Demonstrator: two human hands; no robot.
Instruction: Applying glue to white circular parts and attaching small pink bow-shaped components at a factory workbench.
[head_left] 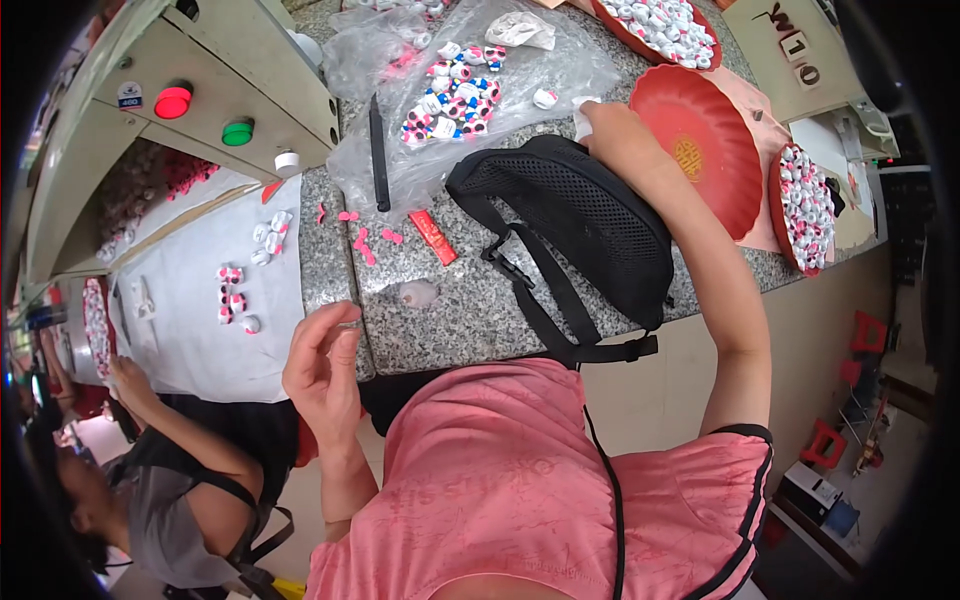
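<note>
My right arm reaches across the granite worktop, past a black mesh waist bag [570, 200] with a strap and buckle. At its far end, my right hand [612, 135] is closed on a small white piece [583, 118], perhaps cloth or tissue, partly hidden by the fingers. Close to the near table edge, my left hand [325, 360] is raised with fingers loosely curled and thumb apart, nothing visible in it. Beyond the bag, small pink, white and blue figurines [460, 95] lie on a clear plastic bag [570, 75]. A red scalloped tray [735, 150] stands beside my right forearm.
Small pink pieces [365, 245], a red packet [432, 238] and a black stick [379, 155] lie left of the bag. Trays of white figurines [805, 210] stand right and far. A machine with red and green buttons [172, 101] rises left; a co-worker [180, 490] sits below it.
</note>
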